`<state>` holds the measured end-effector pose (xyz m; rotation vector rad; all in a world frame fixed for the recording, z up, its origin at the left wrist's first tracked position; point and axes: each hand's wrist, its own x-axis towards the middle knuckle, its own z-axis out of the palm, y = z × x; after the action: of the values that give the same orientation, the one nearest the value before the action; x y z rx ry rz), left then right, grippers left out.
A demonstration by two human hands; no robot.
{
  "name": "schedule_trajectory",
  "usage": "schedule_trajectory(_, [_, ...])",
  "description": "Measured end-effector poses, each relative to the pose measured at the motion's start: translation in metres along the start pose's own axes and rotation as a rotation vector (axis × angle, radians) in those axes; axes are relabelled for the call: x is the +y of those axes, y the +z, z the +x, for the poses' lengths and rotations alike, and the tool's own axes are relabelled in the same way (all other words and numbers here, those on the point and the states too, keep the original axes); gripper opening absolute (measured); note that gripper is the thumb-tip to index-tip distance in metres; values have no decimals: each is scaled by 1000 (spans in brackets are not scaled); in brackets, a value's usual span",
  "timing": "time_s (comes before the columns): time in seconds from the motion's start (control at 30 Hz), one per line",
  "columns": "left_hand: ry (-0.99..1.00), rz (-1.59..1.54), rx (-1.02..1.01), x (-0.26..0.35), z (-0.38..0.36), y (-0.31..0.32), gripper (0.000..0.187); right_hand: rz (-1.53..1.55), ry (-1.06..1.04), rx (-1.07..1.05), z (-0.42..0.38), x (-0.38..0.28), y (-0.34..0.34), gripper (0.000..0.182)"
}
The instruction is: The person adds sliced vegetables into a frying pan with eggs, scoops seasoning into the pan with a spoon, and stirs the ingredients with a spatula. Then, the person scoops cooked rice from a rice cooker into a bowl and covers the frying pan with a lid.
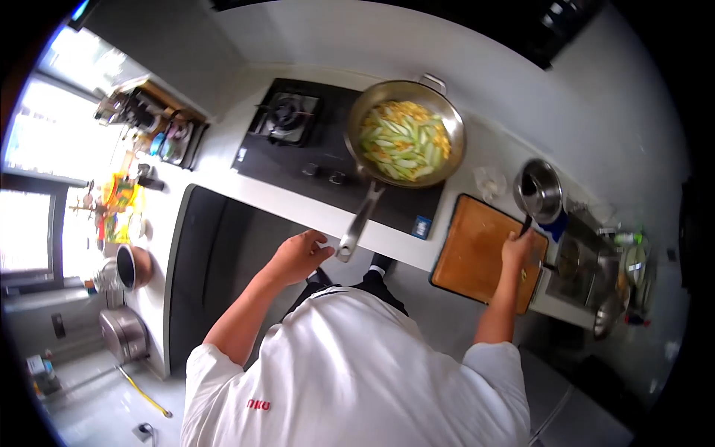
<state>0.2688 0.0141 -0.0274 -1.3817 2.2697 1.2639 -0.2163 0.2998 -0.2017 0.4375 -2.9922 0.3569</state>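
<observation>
A steel frying pan (453, 132) sits on the hob with sliced green vegetable and yellow egg-like pieces (406, 141) in it. Its long handle (360, 222) points toward me. Just left of the handle's end is my left hand (300, 257), empty, with fingers loosely bent and thumb apart. Over the cutting board (477, 242), my right hand (515, 249) grips the dark handle of a utensil (526, 225). That handle leads up to a steel bowl (547, 200); the utensil's far end cannot be made out clearly.
The black hob (328, 160) has another burner (287, 115) at left. A crumpled clear plastic bag (489, 182) lies beside the bowl. At right is a sink (585, 272) with dishes around it. Along the left counter stand a pot (134, 267) and several kitchen items.
</observation>
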Motion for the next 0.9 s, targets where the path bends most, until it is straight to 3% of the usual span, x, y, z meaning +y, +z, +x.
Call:
schedule_trajectory(0.07, [37,-20,52,-15,-12,-9,40,68,-115,185,-27,-51,-57,48])
schedule_trajectory(0.1, [44,-48,56,-23,-17,-13,38,338,-115,144,-39,-70,-69,43])
schedule_trajectory(0.13, [46,-77,68,-33,-24,-19,36,363,-444,386,-47,-86,-74,27])
schedule_trajectory(0.2, [21,-135,117,-60,-47,-31,35,524,-605,316,-91,-151,-101,20])
schedule_trajectory(0.27, [183,-198,290,-108,-61,-25,38,695,-772,86,-158,-225,-129,21])
schedule_trajectory(0.37, [96,-330,277,-148,-100,-44,42,876,-1014,-400,-265,-316,-132,22])
schedule_trajectory(0.47, [11,-443,283,-200,-138,-51,36,755,-1424,-621,-362,-386,-125,23])
schedule_trajectory(0.53, [-3,-424,365,-239,-162,-51,33,645,-1400,-843,-417,-420,-133,35])
schedule_trajectory(0.73, [-173,-565,646,-324,-237,-72,24,665,-1654,-1128,-510,-513,-131,40])
schedule_trajectory(0.9, [-341,-722,821,-374,-270,-86,24,646,-1919,-1177,-573,-601,-123,29])
